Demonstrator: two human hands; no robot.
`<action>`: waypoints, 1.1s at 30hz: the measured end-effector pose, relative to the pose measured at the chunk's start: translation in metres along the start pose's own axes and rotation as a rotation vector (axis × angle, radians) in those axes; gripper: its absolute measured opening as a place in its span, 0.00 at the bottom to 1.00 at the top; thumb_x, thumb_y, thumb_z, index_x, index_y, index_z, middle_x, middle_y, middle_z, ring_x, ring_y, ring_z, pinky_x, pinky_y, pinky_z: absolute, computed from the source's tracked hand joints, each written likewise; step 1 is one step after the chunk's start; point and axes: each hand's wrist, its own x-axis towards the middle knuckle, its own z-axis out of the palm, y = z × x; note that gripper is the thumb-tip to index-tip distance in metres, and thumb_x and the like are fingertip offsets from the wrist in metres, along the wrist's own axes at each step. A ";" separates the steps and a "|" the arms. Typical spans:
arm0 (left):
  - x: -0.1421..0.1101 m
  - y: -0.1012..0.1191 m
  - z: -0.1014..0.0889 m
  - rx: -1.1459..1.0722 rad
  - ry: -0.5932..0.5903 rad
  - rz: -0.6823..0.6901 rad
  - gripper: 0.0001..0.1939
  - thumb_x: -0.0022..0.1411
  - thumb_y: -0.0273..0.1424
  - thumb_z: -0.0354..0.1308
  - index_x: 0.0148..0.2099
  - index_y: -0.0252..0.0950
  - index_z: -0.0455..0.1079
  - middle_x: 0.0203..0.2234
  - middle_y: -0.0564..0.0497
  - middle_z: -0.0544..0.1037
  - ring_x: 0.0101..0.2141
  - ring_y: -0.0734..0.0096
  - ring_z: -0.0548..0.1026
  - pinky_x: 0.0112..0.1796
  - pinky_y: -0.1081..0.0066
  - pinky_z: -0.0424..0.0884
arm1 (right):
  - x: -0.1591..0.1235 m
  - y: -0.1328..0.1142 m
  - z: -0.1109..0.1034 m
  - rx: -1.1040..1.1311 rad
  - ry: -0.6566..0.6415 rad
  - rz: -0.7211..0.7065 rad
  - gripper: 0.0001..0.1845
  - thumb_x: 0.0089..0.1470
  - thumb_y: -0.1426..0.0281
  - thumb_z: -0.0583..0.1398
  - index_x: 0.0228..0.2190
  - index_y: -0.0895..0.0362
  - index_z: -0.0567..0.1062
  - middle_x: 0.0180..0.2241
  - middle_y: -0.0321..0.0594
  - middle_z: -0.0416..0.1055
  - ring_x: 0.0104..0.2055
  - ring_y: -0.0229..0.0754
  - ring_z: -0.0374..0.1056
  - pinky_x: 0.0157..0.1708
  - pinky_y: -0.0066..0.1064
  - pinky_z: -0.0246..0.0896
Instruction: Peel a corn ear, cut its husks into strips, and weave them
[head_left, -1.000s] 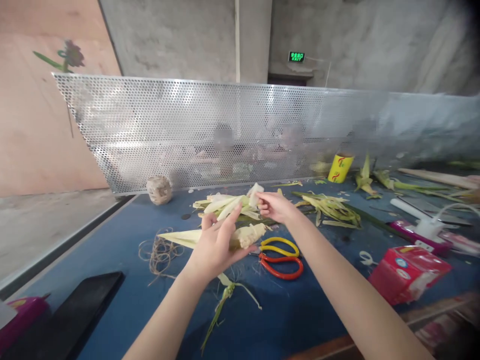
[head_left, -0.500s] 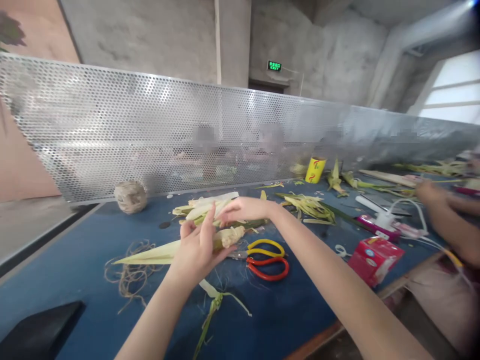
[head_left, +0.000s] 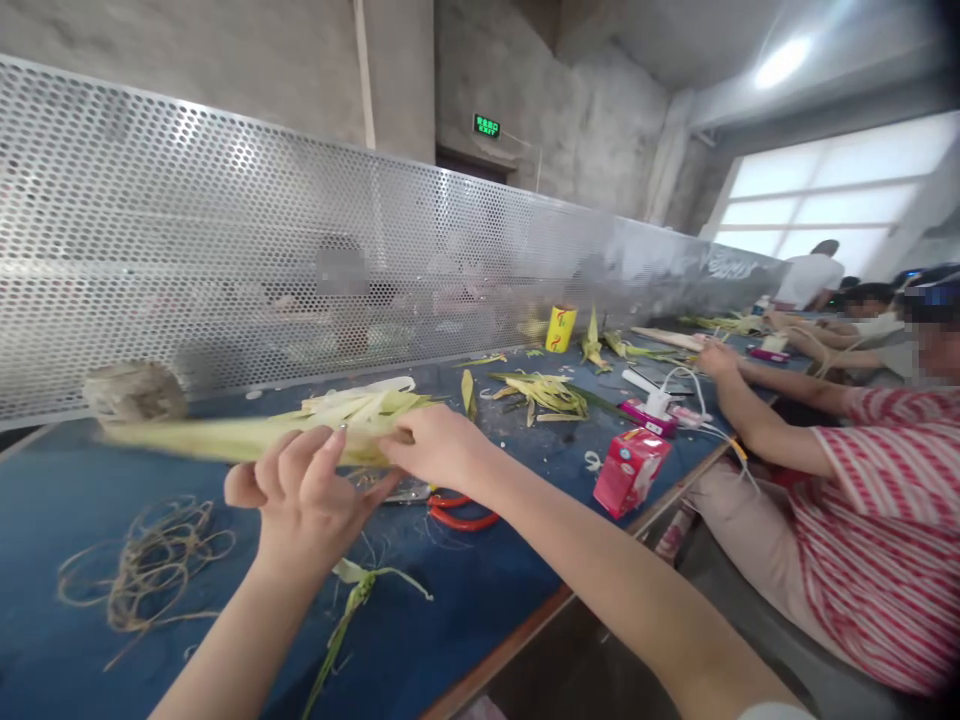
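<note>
A long pale-green corn husk (head_left: 217, 438) stretches leftward above the table, its tip blurred by motion. My right hand (head_left: 442, 450) pinches the husk near its right end. Beneath and in front of it, my left hand (head_left: 304, 495) has its fingers curled against the same husk, its thumb pointing right; part of the grip is hidden. Behind both hands lies a pile of loose husks (head_left: 367, 402). Scissors with red handles (head_left: 461, 515) lie just right of my hands, partly covered. Closer to me is a knotted husk piece (head_left: 360, 590) with thin strands.
Tangled twine (head_left: 161, 560) lies at left, with a twine ball (head_left: 135, 390) behind it. Husk strips (head_left: 547, 393), a yellow roll (head_left: 560, 329), a red box (head_left: 631, 470) and a power strip (head_left: 649, 418) are rightward. A perforated metal screen (head_left: 255, 260) borders the table. A co-worker (head_left: 870, 500) sits at right.
The view has swung right, bringing the co-worker into fuller sight. My right hand has come down onto the husk beside my left, and the husk has been raised, covering part of the scissors.
</note>
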 end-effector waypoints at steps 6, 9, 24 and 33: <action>0.005 0.006 0.004 -0.270 -0.177 -0.093 0.31 0.58 0.34 0.53 0.61 0.34 0.46 0.41 0.41 0.74 0.43 0.54 0.73 0.40 0.58 0.71 | 0.004 0.005 0.011 0.145 0.184 -0.014 0.12 0.51 0.68 0.51 0.28 0.58 0.72 0.25 0.39 0.70 0.25 0.35 0.60 0.24 0.26 0.47; 0.005 0.012 0.001 -0.432 -0.284 -0.245 0.44 0.57 0.35 0.55 0.65 0.33 0.29 0.47 0.37 0.72 0.41 0.56 0.76 0.33 0.61 0.75 | 0.007 0.006 0.019 0.141 0.237 0.032 0.11 0.51 0.68 0.51 0.26 0.58 0.72 0.24 0.39 0.70 0.24 0.35 0.61 0.24 0.26 0.47; -0.004 0.013 0.009 -0.581 -0.331 -0.337 0.50 0.56 0.33 0.58 0.65 0.35 0.23 0.45 0.40 0.75 0.49 0.58 0.71 0.44 0.59 0.71 | 0.013 0.018 0.024 0.659 0.176 0.056 0.11 0.49 0.64 0.55 0.34 0.56 0.71 0.25 0.36 0.69 0.26 0.35 0.64 0.26 0.25 0.54; -0.008 0.023 0.013 -0.497 -0.256 -0.236 0.54 0.53 0.32 0.61 0.64 0.36 0.20 0.46 0.40 0.72 0.44 0.57 0.73 0.41 0.62 0.73 | 0.019 0.022 0.011 0.490 0.151 0.196 0.20 0.49 0.58 0.54 0.14 0.58 0.65 0.14 0.35 0.57 0.22 0.36 0.58 0.23 0.28 0.48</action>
